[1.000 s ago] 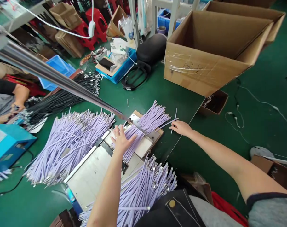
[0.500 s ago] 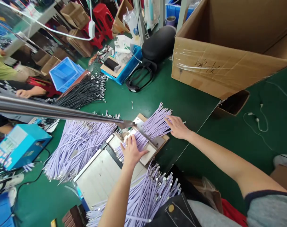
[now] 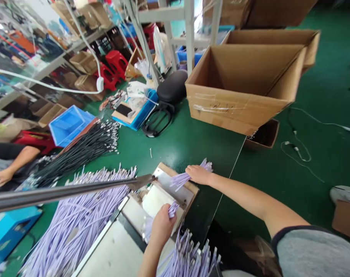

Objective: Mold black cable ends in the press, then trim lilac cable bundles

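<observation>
In the head view my right hand (image 3: 199, 175) is closed around a bundle of short lilac flat cables (image 3: 179, 180), whose ends stick out on both sides of the fist. My left hand (image 3: 162, 222) grips another lilac cable bundle (image 3: 173, 208) over the pale bed of a cutter (image 3: 156, 200) that looks like a lever guillotine. The two bundles are apart. The cutter's long metal lever (image 3: 100, 190) reaches in from the left to the far end of the bed. A large heap of lilac cables (image 3: 85, 219) lies left of the cutter, and more cables (image 3: 189, 256) lie near my lap.
A big cardboard box (image 3: 221, 107) stands at the back right. Headphones (image 3: 157, 121), a blue tray (image 3: 134, 119), a blue bin (image 3: 69, 125) and black cables (image 3: 85, 150) sit farther back. Another person's hand (image 3: 3, 177) shows at the left edge.
Both hands have gone from spread fingers to closed grips on lilac cables. The cables that lay across the cutter are now in two separate bundles. The camera view has tilted upward.
</observation>
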`<state>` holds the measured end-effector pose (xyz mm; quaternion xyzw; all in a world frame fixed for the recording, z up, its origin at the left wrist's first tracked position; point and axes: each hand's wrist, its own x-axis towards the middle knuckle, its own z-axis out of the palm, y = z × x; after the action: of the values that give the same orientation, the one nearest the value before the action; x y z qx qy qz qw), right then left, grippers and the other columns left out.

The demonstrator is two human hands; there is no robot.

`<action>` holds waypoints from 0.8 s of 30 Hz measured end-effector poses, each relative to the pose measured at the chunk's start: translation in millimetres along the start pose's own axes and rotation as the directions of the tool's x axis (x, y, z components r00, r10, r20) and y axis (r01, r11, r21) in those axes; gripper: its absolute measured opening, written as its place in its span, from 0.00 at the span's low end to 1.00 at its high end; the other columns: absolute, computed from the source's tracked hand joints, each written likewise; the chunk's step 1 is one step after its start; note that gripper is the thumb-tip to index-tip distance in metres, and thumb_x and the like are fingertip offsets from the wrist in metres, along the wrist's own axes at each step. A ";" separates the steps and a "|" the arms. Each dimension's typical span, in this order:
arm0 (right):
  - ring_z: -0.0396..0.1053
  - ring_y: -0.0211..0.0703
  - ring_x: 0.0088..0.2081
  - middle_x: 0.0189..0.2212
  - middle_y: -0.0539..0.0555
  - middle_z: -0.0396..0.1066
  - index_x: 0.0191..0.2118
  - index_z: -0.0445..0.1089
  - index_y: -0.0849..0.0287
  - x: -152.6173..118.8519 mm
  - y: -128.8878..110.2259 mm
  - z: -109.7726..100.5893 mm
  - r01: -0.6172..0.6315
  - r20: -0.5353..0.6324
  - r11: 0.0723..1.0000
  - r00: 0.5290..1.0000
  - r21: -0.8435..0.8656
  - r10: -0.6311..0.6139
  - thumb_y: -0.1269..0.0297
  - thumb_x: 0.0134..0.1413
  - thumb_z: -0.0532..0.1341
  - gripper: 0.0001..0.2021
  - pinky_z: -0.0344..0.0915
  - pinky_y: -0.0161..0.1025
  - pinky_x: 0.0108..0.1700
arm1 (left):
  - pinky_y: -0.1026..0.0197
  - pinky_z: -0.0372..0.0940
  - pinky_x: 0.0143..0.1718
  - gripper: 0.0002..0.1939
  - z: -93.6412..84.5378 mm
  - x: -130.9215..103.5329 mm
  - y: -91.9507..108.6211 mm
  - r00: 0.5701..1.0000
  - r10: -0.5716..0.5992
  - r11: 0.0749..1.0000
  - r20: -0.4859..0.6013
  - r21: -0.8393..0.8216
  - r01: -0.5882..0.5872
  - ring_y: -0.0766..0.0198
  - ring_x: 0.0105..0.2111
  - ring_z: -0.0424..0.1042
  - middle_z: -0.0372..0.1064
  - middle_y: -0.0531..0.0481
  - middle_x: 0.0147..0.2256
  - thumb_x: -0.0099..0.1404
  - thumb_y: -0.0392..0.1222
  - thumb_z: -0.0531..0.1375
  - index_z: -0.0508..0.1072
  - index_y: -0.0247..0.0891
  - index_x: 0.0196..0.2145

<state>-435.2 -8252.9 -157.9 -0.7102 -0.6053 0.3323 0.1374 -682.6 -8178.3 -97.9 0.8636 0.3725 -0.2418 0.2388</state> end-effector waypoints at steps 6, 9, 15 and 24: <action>0.73 0.43 0.43 0.45 0.57 0.73 0.50 0.66 0.61 -40.8 -63.7 1.5 0.030 -0.037 0.503 0.999 0.864 0.003 0.55 0.64 0.54 0.17 0.69 0.40 0.46 | 0.57 0.68 0.34 0.16 -52.1 -11.9 42.9 0.987 -0.024 0.690 -0.157 -0.717 -0.097 0.56 0.30 0.73 0.73 0.49 0.26 0.62 0.54 0.52 0.69 0.39 0.30; 0.73 0.46 0.42 0.41 0.55 0.74 0.48 0.70 0.59 -54.9 -98.6 29.4 0.037 -0.044 -0.241 0.999 0.970 -0.027 0.43 0.43 0.69 0.30 0.68 0.45 0.50 | 0.55 0.68 0.41 0.13 -60.8 -2.0 69.2 0.922 -0.060 0.825 -0.382 -0.539 -0.169 0.53 0.37 0.74 0.74 0.45 0.32 0.59 0.50 0.53 0.72 0.40 0.30; 0.70 0.40 0.27 0.24 0.50 0.72 0.30 0.73 0.63 -63.3 -106.1 55.1 -0.178 0.148 -0.318 0.982 0.931 -0.115 0.59 0.16 0.79 0.28 0.70 0.41 0.36 | 0.49 0.67 0.50 0.15 -32.0 3.7 71.1 0.909 0.037 0.910 -0.415 -0.361 -0.203 0.50 0.44 0.72 0.72 0.41 0.38 0.61 0.50 0.52 0.73 0.40 0.35; 0.71 0.43 0.34 0.33 0.50 0.73 0.42 0.69 0.59 -91.1 -37.3 -183.9 0.290 -0.621 0.710 0.740 0.641 0.259 0.62 0.45 0.67 0.17 0.70 0.44 0.42 | 0.46 0.71 0.48 0.35 -15.0 -22.5 3.3 0.863 -0.026 0.675 -0.504 -0.646 -0.357 0.46 0.48 0.74 0.62 0.34 0.58 0.60 0.65 0.52 0.63 0.43 0.59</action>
<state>-350.7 -8292.9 28.6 -0.6668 -0.3459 0.2558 0.6086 -690.1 -8183.3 -72.2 0.7619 0.4005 0.1659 0.4812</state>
